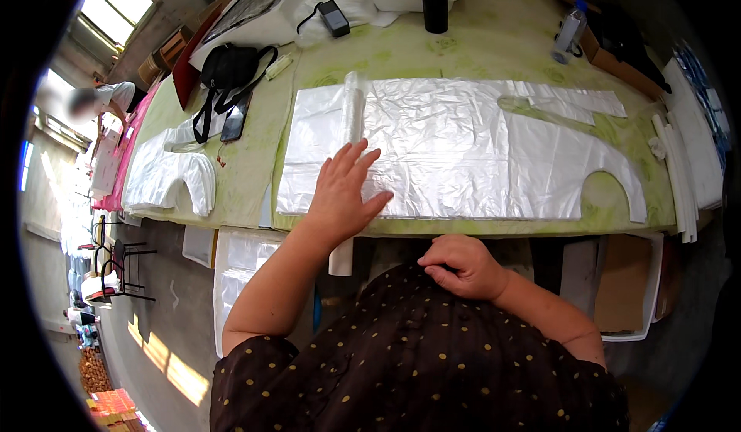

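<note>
Left hand spreads its fingers open, empty, nearer the slim translucent plastic roll pointing away just beyond them; the wrinkled white plastic sheet stretches lengthwise, mostly rightward of them, on the green worktop; right hand curls closed, nothing visible inside.

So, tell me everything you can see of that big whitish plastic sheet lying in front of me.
The plastic sheet lies flat on the green-patterned table, long side toward you. It looks thin, shiny and translucent, wrinkled most in the middle. Its right end has two cutouts beside strap-like strips. A pale tube lies across its left part, where your left hand is spread over it; contact is unclear, and so is the number of layers.
</note>
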A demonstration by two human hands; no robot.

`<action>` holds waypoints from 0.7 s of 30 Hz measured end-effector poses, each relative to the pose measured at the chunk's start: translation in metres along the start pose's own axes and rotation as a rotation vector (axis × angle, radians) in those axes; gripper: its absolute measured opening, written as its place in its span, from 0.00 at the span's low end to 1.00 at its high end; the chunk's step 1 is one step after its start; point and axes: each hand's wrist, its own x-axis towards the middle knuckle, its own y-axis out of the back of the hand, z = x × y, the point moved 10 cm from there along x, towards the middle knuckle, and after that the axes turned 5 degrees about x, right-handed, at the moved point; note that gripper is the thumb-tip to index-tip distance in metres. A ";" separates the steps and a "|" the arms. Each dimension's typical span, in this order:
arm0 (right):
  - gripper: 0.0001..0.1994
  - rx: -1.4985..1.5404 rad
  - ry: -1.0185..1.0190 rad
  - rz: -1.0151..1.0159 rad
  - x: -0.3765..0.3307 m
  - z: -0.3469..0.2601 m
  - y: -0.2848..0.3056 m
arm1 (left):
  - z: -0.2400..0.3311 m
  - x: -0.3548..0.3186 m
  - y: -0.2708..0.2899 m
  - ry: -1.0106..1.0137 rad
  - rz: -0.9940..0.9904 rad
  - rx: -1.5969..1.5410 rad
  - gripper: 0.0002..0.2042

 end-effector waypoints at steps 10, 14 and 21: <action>0.06 0.010 -0.059 0.031 -0.017 0.014 0.004 | -0.128 -0.034 -0.030 0.500 -0.112 0.078 0.40; 0.05 -0.053 -0.004 0.021 -0.019 0.008 0.004 | -0.150 -0.042 -0.010 0.645 -0.200 0.226 0.49; 0.06 0.004 -0.155 0.063 -0.038 0.027 0.007 | -0.204 -0.054 0.003 0.787 -0.217 0.131 0.42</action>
